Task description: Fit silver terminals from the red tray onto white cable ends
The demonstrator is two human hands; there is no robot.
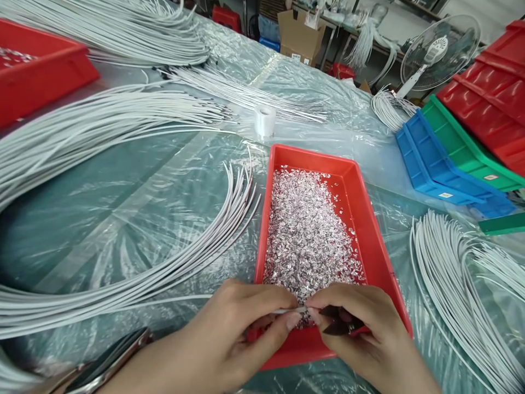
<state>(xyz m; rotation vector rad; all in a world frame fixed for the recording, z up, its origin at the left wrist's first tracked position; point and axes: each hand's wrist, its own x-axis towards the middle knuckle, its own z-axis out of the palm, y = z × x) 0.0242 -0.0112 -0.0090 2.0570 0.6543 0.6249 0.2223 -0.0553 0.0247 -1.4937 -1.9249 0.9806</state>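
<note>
My left hand (241, 323) pinches a thin white cable (287, 311) between thumb and fingertips, just above the near end of a red tray (375, 230). The thumb and forefinger of my right hand (371, 323) are closed at the tip of this cable, close to the left fingertips. Tucked in the right palm is a dark two-bladed hand tool (338, 320); its handles are hidden by the fingers. Beneath both hands, the tray holds a heap of tiny shiny silvery pieces (307, 230).
Bundles of white cables lie left (192, 246) and right (455, 279) of the tray. A clear tape roll (264, 120) stands behind it. Another red tray (45, 71) is at far left. Blue bins (435, 158), a green bin (463, 145) and red bins (492, 93) stand at right.
</note>
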